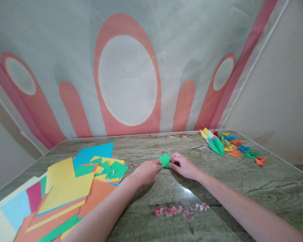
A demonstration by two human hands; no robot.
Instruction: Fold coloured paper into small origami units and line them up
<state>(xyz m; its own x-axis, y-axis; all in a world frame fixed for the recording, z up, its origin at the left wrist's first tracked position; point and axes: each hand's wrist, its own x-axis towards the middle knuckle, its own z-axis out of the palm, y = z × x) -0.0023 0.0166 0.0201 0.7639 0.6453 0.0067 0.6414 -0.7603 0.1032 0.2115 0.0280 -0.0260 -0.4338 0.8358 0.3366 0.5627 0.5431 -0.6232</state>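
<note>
A small green folded paper [165, 160] lies on the wood-grain table [242, 181] near its middle. My left hand [147, 172] pinches its left side with closed fingers. My right hand [183, 166] presses on its right side, fingers curled over the paper. Both forearms reach in from the bottom edge of the view.
A spread pile of coloured paper sheets [65, 191] covers the table's left part. Several small folded paper figures [227, 144] lie at the far right. A printed flower strip [179, 210] shows on the table between my arms. A patterned backdrop [127, 77] hangs behind.
</note>
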